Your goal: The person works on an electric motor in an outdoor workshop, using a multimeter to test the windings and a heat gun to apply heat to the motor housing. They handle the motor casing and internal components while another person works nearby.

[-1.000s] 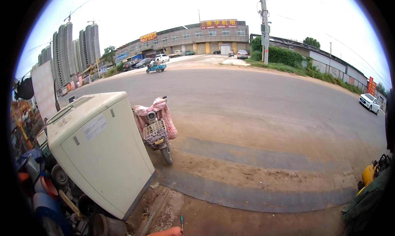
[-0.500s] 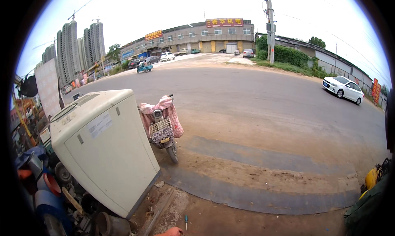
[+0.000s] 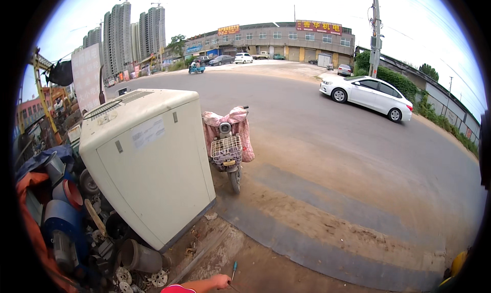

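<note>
The left hand [image 3: 222, 281] is at the lower edge, just beside a screwdriver [image 3: 235, 266]; whether its grip holds that, I cannot tell. The screwdriver shows against the dirt [image 3: 258, 272], right of the cabinet [image 3: 158, 175]. What is done or left cannot be judged, with the area below cut off.

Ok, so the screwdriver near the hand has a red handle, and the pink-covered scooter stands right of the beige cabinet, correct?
Not quite: the head view shows the screwdriver near the hand has a blue-green handle, not red. The pink-covered scooter does stand right of the beige cabinet.
</note>
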Demonstrator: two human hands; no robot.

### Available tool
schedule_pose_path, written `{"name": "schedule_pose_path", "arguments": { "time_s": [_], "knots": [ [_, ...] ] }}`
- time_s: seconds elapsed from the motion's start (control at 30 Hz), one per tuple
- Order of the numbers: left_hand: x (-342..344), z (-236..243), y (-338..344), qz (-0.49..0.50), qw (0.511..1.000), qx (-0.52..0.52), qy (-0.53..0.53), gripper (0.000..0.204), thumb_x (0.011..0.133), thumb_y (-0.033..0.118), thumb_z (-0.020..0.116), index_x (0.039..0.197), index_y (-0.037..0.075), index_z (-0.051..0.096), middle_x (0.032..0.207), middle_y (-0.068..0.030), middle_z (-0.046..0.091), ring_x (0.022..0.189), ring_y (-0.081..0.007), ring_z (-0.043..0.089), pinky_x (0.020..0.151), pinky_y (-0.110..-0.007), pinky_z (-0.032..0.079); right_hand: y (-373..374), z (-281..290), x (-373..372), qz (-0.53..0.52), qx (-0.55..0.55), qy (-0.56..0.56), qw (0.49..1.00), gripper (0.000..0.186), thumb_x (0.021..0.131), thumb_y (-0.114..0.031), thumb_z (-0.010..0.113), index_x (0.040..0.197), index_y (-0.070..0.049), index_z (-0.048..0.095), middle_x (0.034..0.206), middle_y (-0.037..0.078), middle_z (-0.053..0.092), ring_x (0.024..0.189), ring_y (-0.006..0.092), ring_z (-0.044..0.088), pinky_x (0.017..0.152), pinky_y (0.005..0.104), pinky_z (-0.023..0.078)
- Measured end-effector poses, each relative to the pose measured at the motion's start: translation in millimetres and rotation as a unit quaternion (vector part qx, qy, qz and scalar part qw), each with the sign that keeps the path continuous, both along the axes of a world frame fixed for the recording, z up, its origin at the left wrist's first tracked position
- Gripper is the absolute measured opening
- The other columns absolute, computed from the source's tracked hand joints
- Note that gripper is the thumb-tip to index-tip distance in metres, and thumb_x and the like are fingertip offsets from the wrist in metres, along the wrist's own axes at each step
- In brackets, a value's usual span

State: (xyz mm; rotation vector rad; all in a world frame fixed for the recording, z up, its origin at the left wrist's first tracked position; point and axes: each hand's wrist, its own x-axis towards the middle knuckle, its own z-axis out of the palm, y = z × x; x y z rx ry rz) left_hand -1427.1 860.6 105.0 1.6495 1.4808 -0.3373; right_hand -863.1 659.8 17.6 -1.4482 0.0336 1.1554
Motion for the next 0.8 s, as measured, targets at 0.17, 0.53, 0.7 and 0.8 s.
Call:
{"name": "schedule_pose_path", "arguments": {
  "time_s": [0.17,0.53,0.7,0.8],
  "knots": [
    [-23,-5,-14,-0.053,0.993,0.080,0.073,0.033,0.081,0.022,0.065,0.112,0.016,0.074,0.102,-0.0113,0.074,0.095,-0.0315,0.071,0.079,-0.044,0.056,22,11,-7,-0.003,-0.001,0.032,0.999,0.037,0.102,-0.045,0.046,0.126,-0.017,0.054,0.110,0.004,0.056,0.100,0.0226,0.054,0.072,0.0378,0.051],
    [-20,43,53,-0.139,0.983,0.098,0.076,0.027,0.086,0.026,0.064,0.105,0.011,0.075,0.102,-0.0192,0.073,0.093,-0.0370,0.071,0.078,-0.049,0.057,-22,-7,-48,-0.188,0.028,0.092,0.977,0.040,0.101,-0.048,0.045,0.124,-0.018,0.057,0.110,0.005,0.059,0.102,0.0252,0.056,0.072,0.0377,0.052],
    [-26,-66,101,-0.131,0.988,0.051,-0.060,0.033,0.083,0.020,0.067,0.110,0.002,0.072,0.097,-0.0189,0.074,0.086,-0.0304,0.072,0.073,-0.045,0.057,-77,-44,-52,-0.328,0.053,0.124,0.935,0.045,0.098,-0.053,0.047,0.121,-0.017,0.061,0.108,0.005,0.062,0.098,0.0250,0.060,0.075,0.0376,0.053],
    [-14,-95,141,-0.176,0.976,-0.046,-0.119,0.030,0.082,0.016,0.067,0.105,-0.001,0.073,0.092,-0.0150,0.074,0.078,-0.0238,0.069,0.068,-0.041,0.057,-82,10,-99,-0.451,-0.037,0.157,0.878,0.046,0.095,-0.056,0.050,0.116,-0.017,0.065,0.102,0.004,0.065,0.091,0.0234,0.064,0.077,0.0375,0.054]
  ]
}}
